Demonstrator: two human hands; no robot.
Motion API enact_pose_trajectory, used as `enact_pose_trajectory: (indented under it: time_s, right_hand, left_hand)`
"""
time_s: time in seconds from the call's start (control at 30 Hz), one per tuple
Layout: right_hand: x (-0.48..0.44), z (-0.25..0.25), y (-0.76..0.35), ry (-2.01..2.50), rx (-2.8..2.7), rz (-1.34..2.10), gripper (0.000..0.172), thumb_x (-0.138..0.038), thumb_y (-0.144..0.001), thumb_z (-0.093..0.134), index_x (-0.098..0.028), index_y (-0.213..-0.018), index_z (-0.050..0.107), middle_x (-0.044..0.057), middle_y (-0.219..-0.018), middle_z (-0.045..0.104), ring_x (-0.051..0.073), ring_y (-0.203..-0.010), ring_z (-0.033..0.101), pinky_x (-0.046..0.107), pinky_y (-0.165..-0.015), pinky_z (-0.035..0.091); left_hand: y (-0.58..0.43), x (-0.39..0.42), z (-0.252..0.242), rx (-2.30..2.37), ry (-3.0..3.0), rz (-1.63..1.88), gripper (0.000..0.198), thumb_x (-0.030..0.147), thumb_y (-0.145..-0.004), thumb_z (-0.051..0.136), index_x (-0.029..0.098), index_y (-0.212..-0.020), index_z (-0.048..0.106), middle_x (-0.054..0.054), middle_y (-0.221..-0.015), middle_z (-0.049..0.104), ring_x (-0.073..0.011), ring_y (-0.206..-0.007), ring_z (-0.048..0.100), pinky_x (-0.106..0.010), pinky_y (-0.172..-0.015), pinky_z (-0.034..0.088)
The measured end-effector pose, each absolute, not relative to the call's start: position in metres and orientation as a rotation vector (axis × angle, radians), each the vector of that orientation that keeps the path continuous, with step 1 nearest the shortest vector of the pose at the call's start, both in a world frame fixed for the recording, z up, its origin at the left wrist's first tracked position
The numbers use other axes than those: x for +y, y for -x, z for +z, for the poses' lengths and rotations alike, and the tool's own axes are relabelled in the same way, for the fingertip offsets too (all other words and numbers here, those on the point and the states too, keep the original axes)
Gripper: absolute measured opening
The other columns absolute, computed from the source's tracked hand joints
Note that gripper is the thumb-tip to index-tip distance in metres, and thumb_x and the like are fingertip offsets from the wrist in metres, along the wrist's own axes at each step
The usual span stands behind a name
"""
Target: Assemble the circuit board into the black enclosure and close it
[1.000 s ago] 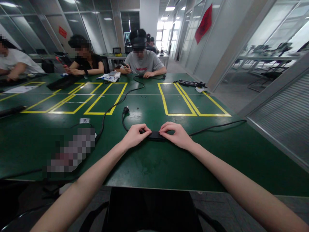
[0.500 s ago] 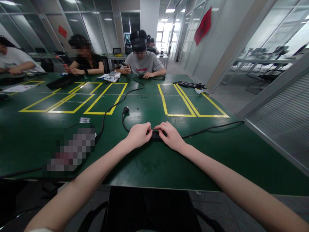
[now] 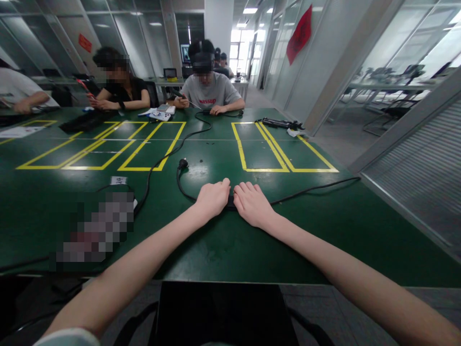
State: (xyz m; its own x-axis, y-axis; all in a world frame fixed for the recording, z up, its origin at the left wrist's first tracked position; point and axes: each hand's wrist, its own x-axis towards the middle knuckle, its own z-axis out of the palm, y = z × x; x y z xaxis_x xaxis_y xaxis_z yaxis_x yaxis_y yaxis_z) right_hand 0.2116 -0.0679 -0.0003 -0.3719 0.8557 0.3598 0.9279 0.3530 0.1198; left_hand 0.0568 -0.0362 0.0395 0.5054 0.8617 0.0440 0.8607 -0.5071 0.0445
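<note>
A small black block that looks like a power adapter (image 3: 231, 203) lies on the green table (image 3: 223, 254) in front of me, mostly covered by my hands. My left hand (image 3: 213, 198) is closed around its left end, knuckles up. Over the right end, my right hand (image 3: 253, 203) is curled with its fingers together, gripping the block. A narrow gap between the hands shows the block's middle. From the left side a black cord curves up to a plug (image 3: 183, 164). Another black cable (image 3: 309, 189) runs off to the right.
Yellow tape outlines (image 3: 266, 169) mark the table. A blurred-out object (image 3: 97, 228) lies at left beside a tag marked 24 (image 3: 118, 180). A folded black tripod-like item (image 3: 281, 124) lies at the far right. Several people sit beyond; one person in grey (image 3: 212, 91) handles a tool.
My right hand's fingers have gone from a raised pinch to lying curled over the block. My left fingers have closed more tightly. The whole view has shifted slightly.
</note>
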Motion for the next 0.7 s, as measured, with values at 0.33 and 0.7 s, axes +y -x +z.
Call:
enact_pose_trajectory:
  time_s: [0.33,0.7]
  right_hand:
    - [-0.062,0.003,-0.215,1.586,-2.487,-0.385,0.030,-0.021,-0.105,0.033,-0.016,-0.101,0.063,0.014,-0.099,0.066,0.028,-0.093,0.054,0.038,-0.082,0.036]
    - [-0.059,0.001,-0.230,1.407,-2.377,-0.066,0.029,-0.024,-0.107,0.033,-0.018,-0.104,0.061,0.011,-0.103,0.067,0.026,-0.096,0.060,0.040,-0.085,0.044]
  left_hand:
    - [-0.041,-0.035,0.030,1.333,-2.881,0.258,0.034,0.035,-0.109,0.037,0.016,-0.105,0.065,-0.010,-0.102,0.071,-0.0225,-0.096,0.069,-0.033,-0.087,0.051]
    - [-0.004,-0.030,0.010,0.723,-2.916,0.572,0.040,0.038,-0.103,0.052,0.017,-0.137,0.057,-0.012,-0.114,0.067,-0.0240,-0.100,0.061,-0.037,-0.089,0.052]
